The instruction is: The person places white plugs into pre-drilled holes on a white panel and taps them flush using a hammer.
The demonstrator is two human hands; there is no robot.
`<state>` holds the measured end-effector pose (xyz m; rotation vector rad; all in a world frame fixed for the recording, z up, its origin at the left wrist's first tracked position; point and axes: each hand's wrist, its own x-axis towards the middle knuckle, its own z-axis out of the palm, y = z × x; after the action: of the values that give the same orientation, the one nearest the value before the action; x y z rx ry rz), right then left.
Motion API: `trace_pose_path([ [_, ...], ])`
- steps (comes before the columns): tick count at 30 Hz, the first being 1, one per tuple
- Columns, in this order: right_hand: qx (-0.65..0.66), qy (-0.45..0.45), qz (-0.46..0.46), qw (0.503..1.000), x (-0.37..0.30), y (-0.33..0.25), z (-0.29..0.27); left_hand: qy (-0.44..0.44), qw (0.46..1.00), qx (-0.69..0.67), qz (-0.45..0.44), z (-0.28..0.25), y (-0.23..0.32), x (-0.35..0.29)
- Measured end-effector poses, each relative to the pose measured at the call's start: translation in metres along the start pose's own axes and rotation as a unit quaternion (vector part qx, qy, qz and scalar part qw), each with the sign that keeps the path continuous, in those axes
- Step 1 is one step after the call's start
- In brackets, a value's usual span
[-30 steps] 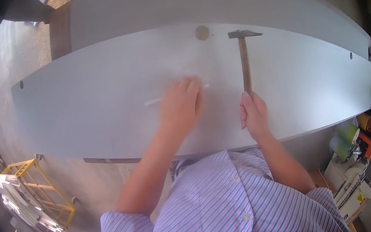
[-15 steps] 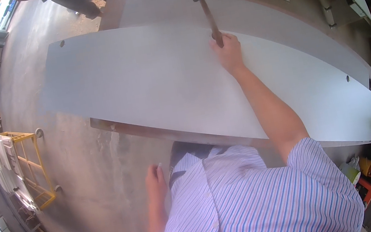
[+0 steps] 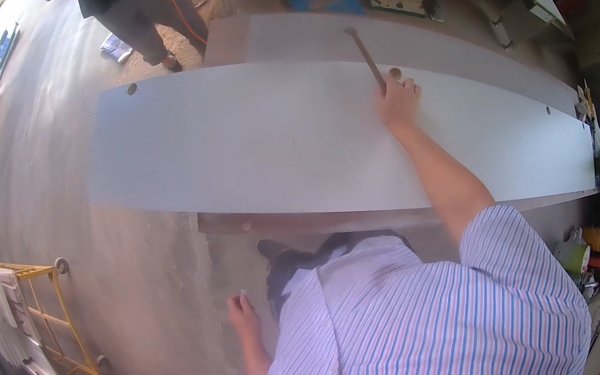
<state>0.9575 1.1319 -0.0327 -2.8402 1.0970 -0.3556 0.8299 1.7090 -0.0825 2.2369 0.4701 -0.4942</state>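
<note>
My right hand (image 3: pixel 400 101) grips the wooden handle of a hammer (image 3: pixel 367 59), its blurred head pointing away from me. It hovers over or rests on a long white panel (image 3: pixel 267 137); I cannot tell which. A round brown spot (image 3: pixel 395 73) shows beside my right fingers, its nature unclear. Dark round holes (image 3: pixel 132 88) mark the panel near its ends. Low at my left side hangs my left hand (image 3: pixel 242 314), fingers curled closed. A small pale spot shows at its fingertips, too small to name.
Beneath the white panel lies another wide board (image 3: pixel 289 37), jutting out at the far side. A person (image 3: pixel 142 22) stands beyond its far left end. A yellow wheeled cart (image 3: pixel 50 320) with white boards is at left. Tools and containers (image 3: pixel 596 248) crowd the right.
My right hand has moved slightly right with the hammer, and the brown spot now shows beside it. The view has shifted, bringing more of the other person into sight. My left hand stays low.
</note>
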Motion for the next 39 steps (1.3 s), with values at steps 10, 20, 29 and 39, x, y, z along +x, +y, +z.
trace_pose_path([
  [10, 0.299, -0.02, 0.101, 0.949, -0.06, -0.056, -0.04, 0.099, 0.988, -0.093, 0.071, -0.143, 0.044, 0.14],
  [20, 0.515, -0.169, 0.097, 0.835, -0.136, -0.223, -0.026, 0.079, 0.972, -0.107, 0.193, -0.167, 0.193, 0.222],
  [29, 0.451, -0.221, 0.118, 0.857, -0.099, -0.336, -0.041, 0.023, 0.904, 0.173, 0.39, -0.142, 0.357, 0.395],
  [39, 0.447, -0.202, 0.26, 0.832, -0.075, -0.438, -0.017, -0.086, 0.799, 0.173, 0.57, -0.089, 0.398, 0.504],
])
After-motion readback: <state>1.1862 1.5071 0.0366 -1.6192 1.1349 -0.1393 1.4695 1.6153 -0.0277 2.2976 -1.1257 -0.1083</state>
